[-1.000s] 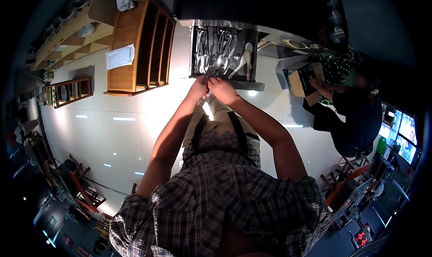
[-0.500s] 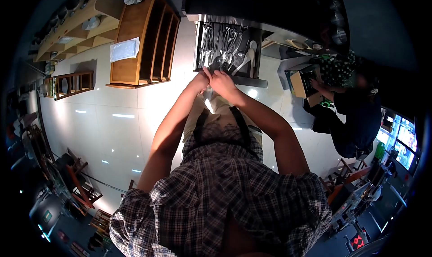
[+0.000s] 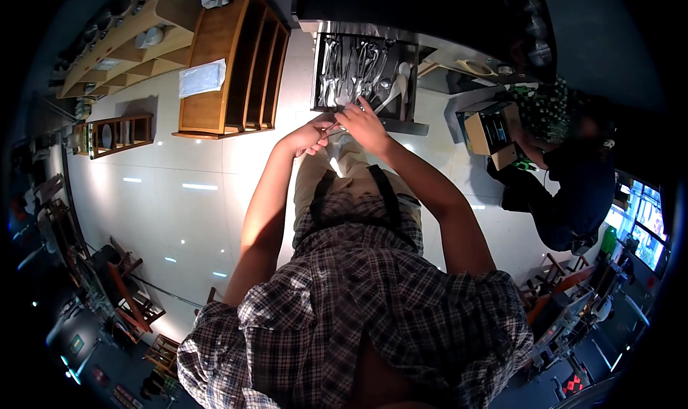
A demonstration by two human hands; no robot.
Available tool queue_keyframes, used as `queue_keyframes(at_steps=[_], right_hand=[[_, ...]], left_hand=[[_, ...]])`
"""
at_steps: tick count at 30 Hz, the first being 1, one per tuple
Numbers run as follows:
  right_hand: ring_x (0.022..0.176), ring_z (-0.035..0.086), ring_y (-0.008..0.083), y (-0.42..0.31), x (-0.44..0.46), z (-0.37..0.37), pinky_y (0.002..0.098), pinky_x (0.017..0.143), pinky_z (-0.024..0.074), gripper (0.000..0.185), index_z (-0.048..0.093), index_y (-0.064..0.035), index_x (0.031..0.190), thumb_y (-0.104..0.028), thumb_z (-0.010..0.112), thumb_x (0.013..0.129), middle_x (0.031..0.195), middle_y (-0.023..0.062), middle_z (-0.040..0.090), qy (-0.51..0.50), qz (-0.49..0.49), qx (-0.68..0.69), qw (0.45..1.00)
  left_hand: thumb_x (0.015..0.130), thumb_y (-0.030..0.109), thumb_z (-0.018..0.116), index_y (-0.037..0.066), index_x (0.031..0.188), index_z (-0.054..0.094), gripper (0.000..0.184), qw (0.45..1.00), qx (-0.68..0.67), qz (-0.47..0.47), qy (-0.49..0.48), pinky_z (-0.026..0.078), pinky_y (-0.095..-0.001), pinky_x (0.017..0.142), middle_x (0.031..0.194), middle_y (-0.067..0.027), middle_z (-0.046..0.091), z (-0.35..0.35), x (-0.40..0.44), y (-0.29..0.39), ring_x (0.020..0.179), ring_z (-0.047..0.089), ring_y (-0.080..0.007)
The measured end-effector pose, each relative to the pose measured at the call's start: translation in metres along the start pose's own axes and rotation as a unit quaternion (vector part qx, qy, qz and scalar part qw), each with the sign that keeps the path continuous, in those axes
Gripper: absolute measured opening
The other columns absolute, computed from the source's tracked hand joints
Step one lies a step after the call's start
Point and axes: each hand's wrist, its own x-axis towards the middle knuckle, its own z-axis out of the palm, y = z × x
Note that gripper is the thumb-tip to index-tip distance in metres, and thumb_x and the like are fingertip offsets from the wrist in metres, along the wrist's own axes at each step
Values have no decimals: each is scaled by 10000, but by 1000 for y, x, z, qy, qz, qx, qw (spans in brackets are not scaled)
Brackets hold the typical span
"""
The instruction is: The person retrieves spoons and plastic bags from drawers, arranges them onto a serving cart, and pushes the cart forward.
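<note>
An open drawer (image 3: 413,128) holds several metal utensils (image 3: 351,65) and a pale spoon (image 3: 403,81) at its right side. Just in front of the drawer's lower left edge, my left hand (image 3: 308,137) is closed round a thin utensil (image 3: 332,129), its fingers curled. My right hand (image 3: 363,126) is beside it, fingertips at the utensil's other end and one finger raised over the drawer front. What kind of utensil it is cannot be made out.
A wooden shelf unit (image 3: 204,111) with a plastic-wrapped packet (image 3: 203,78) stands at the left. At the right a person (image 3: 573,187) in dark clothes reaches to a cardboard box (image 3: 479,134). Chairs stand at the lower left and lower right.
My hands have moved apart slightly, the left one down and to the left, and a thin utensil now shows between them. The other person's arm and body have shifted to the right.
</note>
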Motion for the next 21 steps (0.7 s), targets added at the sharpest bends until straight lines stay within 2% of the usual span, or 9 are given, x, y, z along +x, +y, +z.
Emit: queue_keyframes(at_steps=[2, 5, 6, 7, 9, 10, 16, 19, 21], right_hand=[[834, 574, 169, 2, -2, 3, 385, 982, 340, 70, 567, -119, 788, -141, 522, 740, 763, 22, 606, -51, -14, 27, 998], [789, 593, 180, 7, 2, 5, 371, 932, 381, 60, 580, -124, 739, -128, 521, 727, 717, 22, 611, -71, -29, 27, 997], [746, 609, 182, 8, 3, 7, 359, 893, 402, 57, 583, -132, 701, -127, 527, 714, 659, 9, 612, -59, -37, 15, 997], [746, 609, 182, 10, 4, 8, 359, 893, 402, 57, 583, -132, 701, -127, 527, 714, 659, 9, 612, -58, -37, 15, 998], [688, 618, 171, 12, 7, 1, 328, 863, 407, 66, 595, -145, 686, -134, 534, 708, 627, 1, 611, -123, -67, -10, 990], [688, 618, 171, 13, 7, -1, 328, 863, 407, 66, 595, -145, 686, -134, 534, 708, 627, 1, 611, -123, -67, -11, 990], [603, 605, 188, 6, 4, -6, 300, 802, 417, 111, 574, -143, 636, -234, 623, 675, 557, 2, 584, -148, -60, 52, 986], [740, 622, 181, 7, 9, -16, 364, 853, 405, 143, 650, -150, 830, -161, 593, 699, 765, 22, 645, -217, -35, 42, 975], [968, 578, 213, 19, 13, -30, 386, 905, 396, 348, 592, -102, 1042, -160, 621, 700, 1048, 89, 600, 1, -20, 40, 999]], left_hand=[[937, 168, 305, 126, 1140, 527, 303, 997, 76, 0, 32, 258, -204, 395, 590, 42, 427, 3, 0, -4, 455, 316, -56], [921, 201, 402, 100, 1130, 528, 264, 983, 160, 61, 73, 273, -209, 381, 597, 31, 420, 9, 5, -12, 447, 333, -53], [896, 237, 488, 59, 1138, 527, 303, 984, 167, 18, 64, 405, -274, 465, 645, -41, 514, 12, 0, 0, 515, 480, -135], [896, 237, 488, 59, 1138, 527, 303, 983, 168, 19, 65, 405, -274, 465, 645, -41, 514, 10, 6, -7, 515, 480, -135], [902, 277, 477, 28, 1139, 529, 347, 886, 376, 236, 132, 470, -338, 670, 809, -140, 611, 9, 22, -26, 715, 589, -263], [906, 293, 459, 12, 1130, 533, 367, 887, 395, 201, 129, 431, -376, 836, 1007, -200, 611, 7, 24, -26, 939, 573, -349], [914, 260, 440, 29, 1156, 509, 342, 839, 510, 129, 138, 442, -407, 804, 994, -219, 603, 23, 20, -18, 927, 567, -374], [916, 288, 431, 25, 1116, 528, 345, 850, 458, 175, 195, 447, -430, 772, 940, -229, 607, 31, 17, -16, 886, 572, -386], [922, 299, 420, 19, 1034, 559, 332, 834, 469, 183, 224, 448, -439, 742, 881, -234, 609, 26, 11, -20, 848, 570, -399]])
